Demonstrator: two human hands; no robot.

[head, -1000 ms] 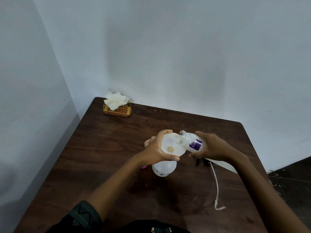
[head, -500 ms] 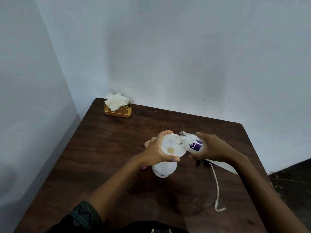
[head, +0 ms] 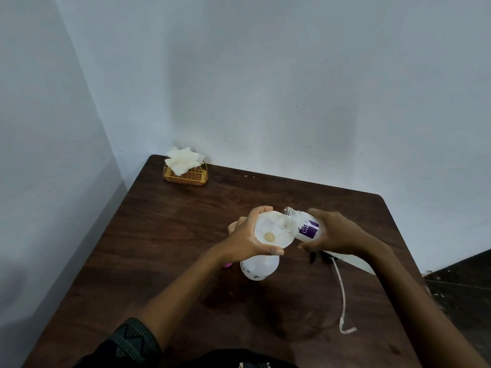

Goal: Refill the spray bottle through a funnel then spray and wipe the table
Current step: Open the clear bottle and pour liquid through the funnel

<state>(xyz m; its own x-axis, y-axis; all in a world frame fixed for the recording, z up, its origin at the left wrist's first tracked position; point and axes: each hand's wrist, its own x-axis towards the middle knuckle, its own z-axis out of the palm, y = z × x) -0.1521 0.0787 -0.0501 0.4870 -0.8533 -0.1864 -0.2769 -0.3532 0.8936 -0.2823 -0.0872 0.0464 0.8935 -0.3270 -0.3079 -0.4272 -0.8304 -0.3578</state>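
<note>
A white funnel (head: pixel 271 232) sits in the neck of the white spray bottle (head: pixel 259 268), which stands upright mid-table. My left hand (head: pixel 248 239) grips the funnel's rim. My right hand (head: pixel 336 231) holds a small clear bottle with a purple label (head: pixel 301 224), tipped on its side with its open mouth over the funnel. The spray head (head: pixel 345 258) with its long dip tube (head: pixel 342 296) lies on the table to the right, partly hidden by my right wrist.
A gold wire holder with white napkins (head: pixel 184 167) stands at the far left corner of the dark wooden table (head: pixel 159 248). Something small and pink (head: pixel 228 264) peeks out beside the spray bottle. Walls close in behind and to the left.
Both hands, the funnel and the tipped bottle hold the same pose throughout. Only the camera has shifted slightly.
</note>
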